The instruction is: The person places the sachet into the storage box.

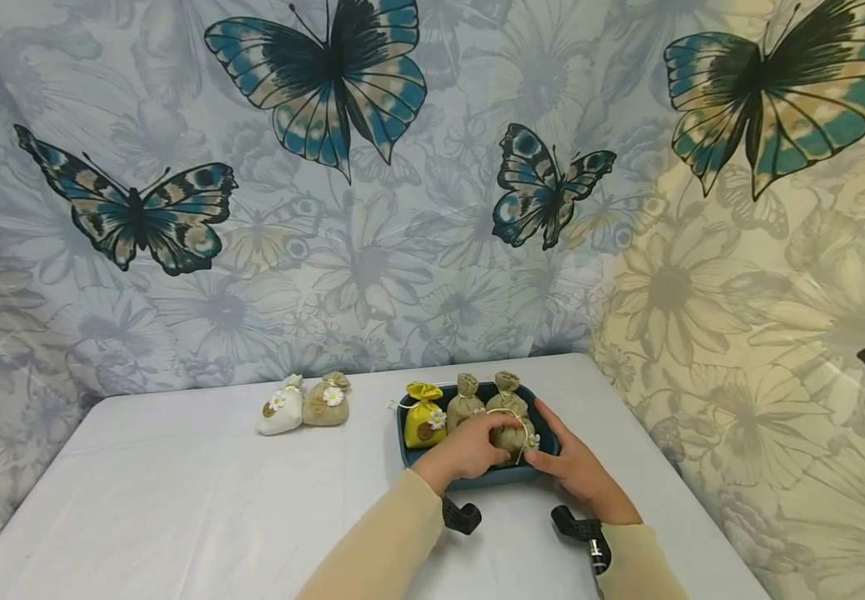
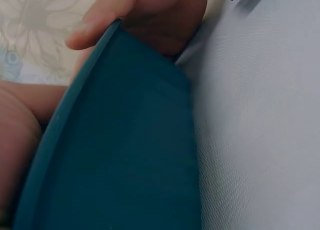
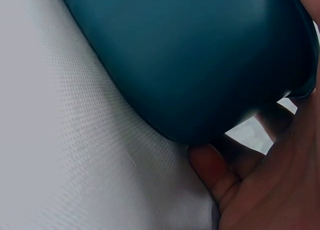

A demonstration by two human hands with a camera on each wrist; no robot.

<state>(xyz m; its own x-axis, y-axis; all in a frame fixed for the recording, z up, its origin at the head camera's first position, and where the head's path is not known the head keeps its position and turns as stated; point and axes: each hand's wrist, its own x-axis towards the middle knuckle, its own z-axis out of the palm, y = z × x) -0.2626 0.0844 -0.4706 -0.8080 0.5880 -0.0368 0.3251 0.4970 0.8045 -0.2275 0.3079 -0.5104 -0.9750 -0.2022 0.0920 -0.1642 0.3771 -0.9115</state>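
A dark teal tray (image 1: 488, 478) stands on the white table, holding a yellow drawstring pouch (image 1: 423, 425) on the left and several tan ones. My left hand (image 1: 470, 448) reaches over its front rim and grips the front right tan pouch (image 1: 520, 437), whose pale cord loops up by the fingers. At the tray's right end, my right hand (image 1: 582, 471) holds the rim, thumb over the edge and other fingers along the outside. In the right wrist view, fingers (image 3: 212, 170) lie against the bottom of the tray's end wall. The left wrist view shows mostly the tray's outer side (image 2: 130, 140).
To the left of the tray, a white pouch (image 1: 281, 410) and another tan pouch (image 1: 326, 404) with white flowers sit side by side near the table's back edge. A butterfly-print cloth (image 1: 372, 275) hangs behind and to the right of the table (image 1: 200, 500).
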